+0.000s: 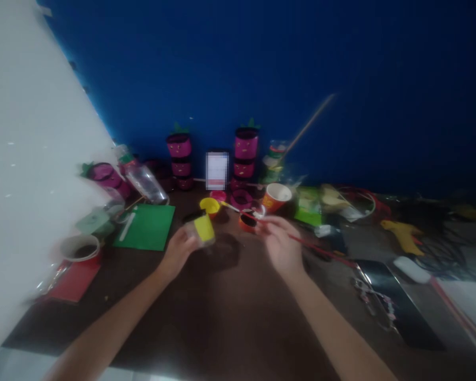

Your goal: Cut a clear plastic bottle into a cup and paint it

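My left hand (178, 250) is closed around a small clear plastic piece (204, 228) with a yellow patch on its side; blur hides its exact shape. In my right hand (283, 246) is a thin paintbrush (321, 247) with a long red handle, pinched by the fingers. Its yellow tip points left, near a small yellow pot (210, 205). Just left of my right fingers sits a small orange pot (247, 222) with a dark inside. A purple ring-shaped piece (241, 199) lies behind it.
Purple stacked figures (246, 144) with green tops stand along the blue wall. A screen (217, 170) is between two of them. A red paper cup (276, 197), green sheet (150, 227), leaning bottle (146, 180), yellow glue gun (403, 235) and black phone (396, 301) surround the workspace.
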A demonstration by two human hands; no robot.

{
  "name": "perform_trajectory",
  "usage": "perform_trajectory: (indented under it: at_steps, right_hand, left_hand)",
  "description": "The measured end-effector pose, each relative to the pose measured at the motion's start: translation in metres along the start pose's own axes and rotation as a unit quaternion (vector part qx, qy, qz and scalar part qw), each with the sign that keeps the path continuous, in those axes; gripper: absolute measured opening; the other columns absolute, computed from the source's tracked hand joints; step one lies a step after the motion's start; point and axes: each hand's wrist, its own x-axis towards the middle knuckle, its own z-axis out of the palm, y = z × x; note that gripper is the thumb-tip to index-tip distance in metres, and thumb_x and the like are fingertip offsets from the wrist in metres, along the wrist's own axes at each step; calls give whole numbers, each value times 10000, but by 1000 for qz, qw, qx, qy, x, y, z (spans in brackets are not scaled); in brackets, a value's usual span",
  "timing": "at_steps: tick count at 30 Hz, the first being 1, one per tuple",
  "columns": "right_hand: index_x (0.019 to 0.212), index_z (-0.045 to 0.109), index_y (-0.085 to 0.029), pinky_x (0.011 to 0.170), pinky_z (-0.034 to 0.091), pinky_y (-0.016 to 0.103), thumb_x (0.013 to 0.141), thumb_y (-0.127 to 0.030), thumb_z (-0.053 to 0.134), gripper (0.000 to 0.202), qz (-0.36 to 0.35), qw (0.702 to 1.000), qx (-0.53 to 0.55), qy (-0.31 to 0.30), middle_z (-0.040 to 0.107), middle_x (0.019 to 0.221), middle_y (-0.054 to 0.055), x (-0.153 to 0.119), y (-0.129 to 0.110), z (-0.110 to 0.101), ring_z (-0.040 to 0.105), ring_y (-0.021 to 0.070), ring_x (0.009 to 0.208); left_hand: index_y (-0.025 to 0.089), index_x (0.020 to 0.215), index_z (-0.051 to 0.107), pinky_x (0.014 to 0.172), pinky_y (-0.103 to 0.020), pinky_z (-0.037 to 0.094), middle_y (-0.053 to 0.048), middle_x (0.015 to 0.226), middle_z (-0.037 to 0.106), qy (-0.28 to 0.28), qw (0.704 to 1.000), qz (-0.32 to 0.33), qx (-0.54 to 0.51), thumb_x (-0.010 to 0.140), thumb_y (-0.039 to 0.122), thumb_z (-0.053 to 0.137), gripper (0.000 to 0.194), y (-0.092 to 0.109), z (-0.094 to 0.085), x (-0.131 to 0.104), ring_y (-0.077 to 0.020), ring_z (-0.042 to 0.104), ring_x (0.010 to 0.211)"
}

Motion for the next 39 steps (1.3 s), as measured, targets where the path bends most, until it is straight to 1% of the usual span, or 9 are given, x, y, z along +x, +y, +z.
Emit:
perform_trajectory:
  at_steps: [1, 3, 6, 7, 9, 14, 19, 28, 39]
  right_hand:
    - [794, 656, -191, 622, 552, 292, 757, -191, 559, 104, -19, 1000, -12, -8, 673, 699, 21, -12, -6, -4, 657, 143, 637]
    - [841, 667, -195, 614, 549, 271, 780, -144, 550, 142, -92, 990, -95, -39, 680, 726, 31, -35, -18, -8, 657, 144, 657]
    - [821, 669, -191, 641, 556, 275, 756, -81, 556, 171, -226, 942, -232, -87, 687, 759, 53, -61, -29, -5, 661, 162, 707]
    - [838, 667, -194, 648, 561, 275, 746, -64, 554, 196, -265, 926, -254, -93, 692, 769, 54, -67, -30, -2, 666, 164, 712]
    - [873, 660, -199, 657, 568, 271, 738, -49, 552, 230, -305, 908, -268, -102, 696, 782, 52, -73, -29, 3, 673, 164, 714]
    - [879, 652, -199, 651, 573, 261, 724, -38, 561, 241, -316, 902, -270, -117, 693, 796, 53, -79, -19, 7, 678, 161, 715]
    - [886, 657, -188, 677, 580, 265, 719, -14, 565, 258, -314, 904, -271, -102, 693, 807, 56, -81, -18, 5, 680, 163, 734]
    - [887, 659, -187, 650, 579, 258, 731, -29, 560, 244, -314, 899, -285, -107, 696, 792, 55, -81, -19, 8, 681, 161, 707]
    - [944, 651, -203, 688, 573, 279, 736, -21, 558, 292, -288, 908, -279, -118, 688, 842, 55, -82, -12, 7, 671, 162, 751]
  left_hand:
    - [149, 969, 612, 878, -390, 492, -81, 998, 689, 14, 999, 7, 32, 593, 323, 773, 445, -2, 1, -1, -241, 637, 964]
    - [146, 936, 590, 844, -379, 504, -81, 961, 687, 41, 995, 21, 90, 581, 283, 766, 418, -6, 1, -2, -231, 646, 923]
    - [147, 878, 557, 781, -344, 516, -69, 890, 681, 78, 985, 35, 148, 545, 240, 762, 402, -9, 2, -3, -211, 658, 846]
    - [149, 857, 547, 766, -333, 517, -61, 868, 676, 86, 982, 39, 161, 532, 229, 763, 398, -8, 3, -4, -203, 660, 825]
    - [157, 807, 525, 744, -317, 517, -42, 826, 666, 93, 978, 46, 178, 512, 218, 762, 383, -7, 5, -7, -191, 660, 789]
    - [178, 745, 475, 697, -308, 523, -15, 763, 649, 90, 975, 55, 194, 477, 204, 760, 392, -5, 10, -13, -193, 657, 764]
    - [183, 733, 465, 748, -337, 523, -39, 808, 664, 76, 975, 56, 199, 492, 225, 760, 383, -5, 10, -14, -217, 661, 839]
    - [185, 765, 471, 775, -354, 518, -21, 759, 656, 64, 972, 58, 217, 496, 231, 764, 401, -7, 9, -14, -217, 665, 821]
    - [187, 750, 475, 785, -352, 511, -22, 772, 646, 75, 972, 60, 214, 481, 206, 769, 399, -6, 10, -14, -216, 656, 834]
